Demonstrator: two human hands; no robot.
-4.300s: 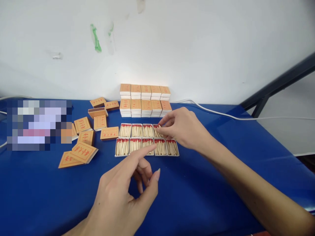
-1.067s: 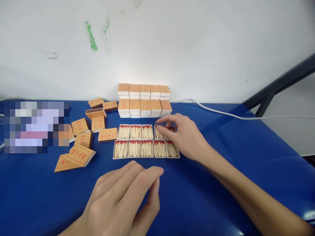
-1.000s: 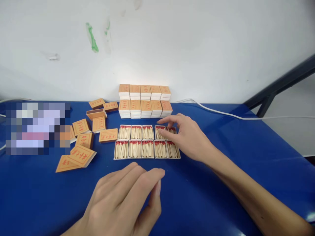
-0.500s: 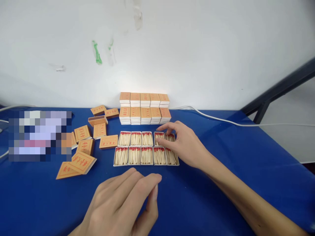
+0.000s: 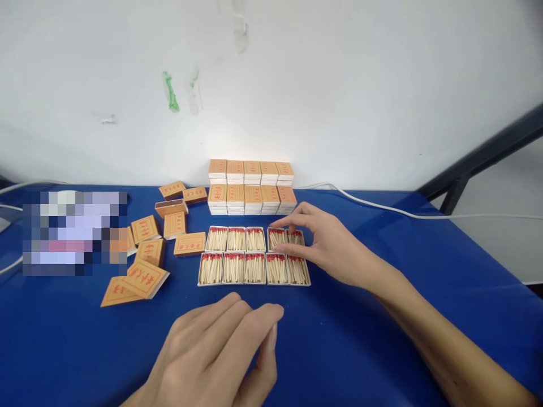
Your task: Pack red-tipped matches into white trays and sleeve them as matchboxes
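Observation:
My right hand [image 5: 324, 234] reaches over the right end of the back row of open matchbox trays. Its thumb and index finger span the front and back edges of the fourth tray [image 5: 277, 238], which is full of red-tipped matches. Part of the last back tray [image 5: 296, 237] is hidden under the fingers. A front row of filled trays [image 5: 254, 268] lies against the back row. Nearer to me, my left hand [image 5: 220, 350] hovers with curled fingers, its thumb and index tips close together; nothing shows between them.
Closed matchboxes [image 5: 253, 194] stand stacked in two rows by the white wall. Orange matchbox sleeves [image 5: 146, 277] lie scattered to the left, near a blurred-out object [image 5: 76, 234]. A white cable [image 5: 369, 203] runs along the back right of the blue table [image 5: 382, 362].
The view has shifted slightly, so everything sits a little farther right. The gap left of the fourth tray looks slightly narrower. Both hands keep nearly the same pose.

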